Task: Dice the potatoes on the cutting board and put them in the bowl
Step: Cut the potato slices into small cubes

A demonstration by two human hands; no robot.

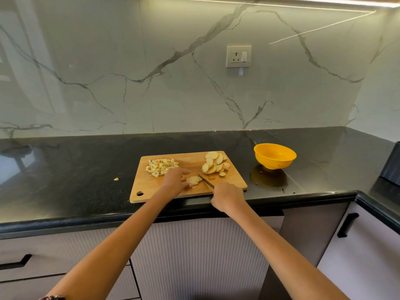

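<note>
A wooden cutting board [151, 191] lies on the black counter near its front edge. Diced potato [161, 166] is heaped at the board's far left, and a pile of potato slices [215, 164] sits at its far right. My left hand [174, 180] holds down a few stacked slices [193, 180] in the middle of the board. My right hand [228, 197] grips the handle of a knife [205, 180], whose blade points at those slices. An empty yellow bowl [274, 155] stands on the counter to the right of the board.
One stray potato piece [116, 179] lies on the counter left of the board. A dark object [392, 163] stands at the right edge. A wall socket [238, 56] is set in the marble backsplash. Cabinet fronts with black handles run below the counter.
</note>
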